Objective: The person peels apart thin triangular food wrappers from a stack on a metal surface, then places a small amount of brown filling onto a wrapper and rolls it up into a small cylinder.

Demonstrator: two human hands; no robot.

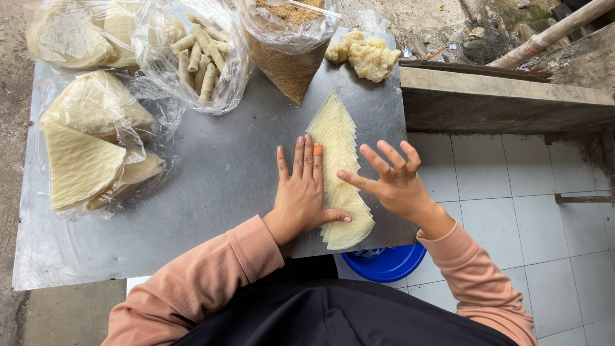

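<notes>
A fanned stack of pale, thin triangular wrappers point(337, 138) lies on the metal table point(211, 186), its point away from me. My left hand point(302, 189) rests flat on the table with the thumb across the stack's near end; one finger wears an orange band. My right hand point(387, 176) hovers over the stack's right edge, fingers spread, its index fingertip touching the wrappers. Neither hand holds anything.
A lump of yellowish filling point(365, 56) sits at the far right corner. A bag of brown crumbs point(289, 45), a bag of rolled sticks point(200, 54) and bagged wrapper stacks point(90, 144) line the back and left. A blue bucket point(384, 263) stands below the table's edge.
</notes>
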